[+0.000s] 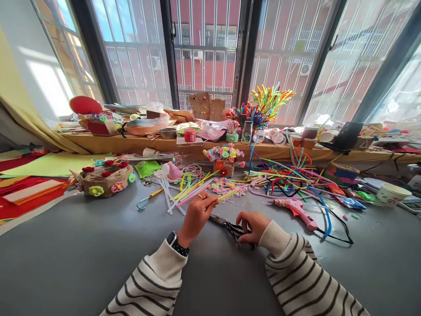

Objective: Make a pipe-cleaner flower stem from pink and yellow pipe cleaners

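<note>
Near the middle of the grey table, my left hand [196,216] pinches a thin yellow straw [227,194], whose free end points right and away from me. A ring and a dark-strapped watch are on this hand and wrist. To its right, my right hand [255,227] has its fingers curled around the black handles of a pair of scissors [221,220]. The blades point left, toward my left hand, low over the table. Just beyond lie many small pink and yellow cut pieces [226,188]. Behind them stands a small box of colourful flowers [224,166].
A pink glue gun [297,210] with a black cord lies to the right, before a tangle of coloured pipe cleaners [296,175]. A paper cup [393,194] stands far right. At left are a woven basket [107,179] and coloured paper [36,166]. A cluttered ledge [204,149] runs behind.
</note>
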A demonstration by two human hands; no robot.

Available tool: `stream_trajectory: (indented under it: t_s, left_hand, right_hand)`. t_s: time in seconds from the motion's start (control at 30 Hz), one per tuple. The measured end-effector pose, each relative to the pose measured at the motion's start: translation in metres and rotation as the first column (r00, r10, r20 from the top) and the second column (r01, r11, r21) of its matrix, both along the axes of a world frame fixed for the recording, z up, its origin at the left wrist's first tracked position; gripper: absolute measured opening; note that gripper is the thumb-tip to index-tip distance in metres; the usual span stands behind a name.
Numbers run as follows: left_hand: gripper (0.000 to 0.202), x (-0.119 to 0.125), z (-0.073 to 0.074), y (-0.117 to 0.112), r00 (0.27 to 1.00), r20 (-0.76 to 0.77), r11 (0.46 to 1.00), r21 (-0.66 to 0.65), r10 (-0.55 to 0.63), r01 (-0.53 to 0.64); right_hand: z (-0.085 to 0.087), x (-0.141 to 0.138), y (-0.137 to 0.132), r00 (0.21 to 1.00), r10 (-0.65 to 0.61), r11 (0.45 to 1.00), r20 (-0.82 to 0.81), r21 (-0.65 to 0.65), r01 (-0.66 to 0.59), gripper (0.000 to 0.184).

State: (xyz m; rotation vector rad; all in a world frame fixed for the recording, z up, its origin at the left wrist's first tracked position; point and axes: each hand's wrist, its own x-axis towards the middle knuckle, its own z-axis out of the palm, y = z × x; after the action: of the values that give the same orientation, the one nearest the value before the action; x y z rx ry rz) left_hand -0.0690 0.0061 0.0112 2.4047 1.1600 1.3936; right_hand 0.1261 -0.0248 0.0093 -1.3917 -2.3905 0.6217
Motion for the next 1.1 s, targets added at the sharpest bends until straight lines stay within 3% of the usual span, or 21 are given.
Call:
stream_trajectory:
  t_s: [0.07,0.1,0.2,0.3,0.4,0.5,0.67,0.77,0.97,1.1]
  left_hand:
    - [0.022,0.006,-0.001,-0.002,1.000,0.017,0.999,-0.042,-0.010,0.010]
    - [0.022,0.009,-0.001,-0.002,0.999,0.029,0.998,-0.060,-0.014,0.016]
    - [0.022,0.020,-0.001,-0.001,0.996,0.030,0.989,-0.117,-0.082,0.084]
    - [0.023,0.029,-0.001,0.003,0.989,0.026,0.972,-0.181,-0.147,0.149]
    - [0.026,0.035,-0.002,0.012,0.987,0.110,0.955,-0.260,-0.119,0.144]
    - [0.028,0.035,-0.004,0.022,0.955,0.291,0.905,-0.388,-0.060,0.176]
    - [0.034,0.031,-0.007,0.026,0.849,0.528,0.732,-0.579,0.003,0.358]
    - [0.031,0.031,-0.008,0.025,0.794,0.608,0.681,-0.589,0.018,0.436]
    - [0.032,0.033,-0.012,0.033,0.738,0.667,0.678,-0.587,0.096,0.443]
    - [0.030,0.036,-0.012,0.038,0.772,0.634,0.720,-0.561,0.057,0.408]
  right_hand:
    - [0.000,0.000,0.009,0.959,0.009,0.996,-0.283,-0.081,-0.033,0.035]
    - [-0.001,-0.001,0.014,0.898,-0.035,0.993,-0.439,-0.120,-0.020,0.034]
    - [-0.008,-0.009,0.027,0.591,-0.237,0.967,-0.771,-0.245,0.068,0.032]
    - [-0.013,-0.021,0.040,0.292,-0.357,0.934,-0.887,-0.331,0.137,0.031]
    - [-0.013,-0.027,0.051,-0.003,-0.460,0.875,-0.888,-0.454,0.167,0.033]
    - [-0.013,-0.022,0.056,-0.193,-0.490,0.830,-0.850,-0.522,0.196,0.033]
    - [-0.022,-0.010,0.056,-0.325,-0.510,0.801,-0.797,-0.577,0.160,0.030]
    - [-0.027,-0.009,0.056,-0.348,-0.530,0.807,-0.773,-0.586,0.074,0.022]
    - [-0.025,-0.013,0.052,-0.368,-0.507,0.846,-0.779,-0.532,-0.039,0.015]
    - [-0.022,-0.013,0.051,-0.312,-0.466,0.874,-0.828,-0.486,-0.015,0.021]
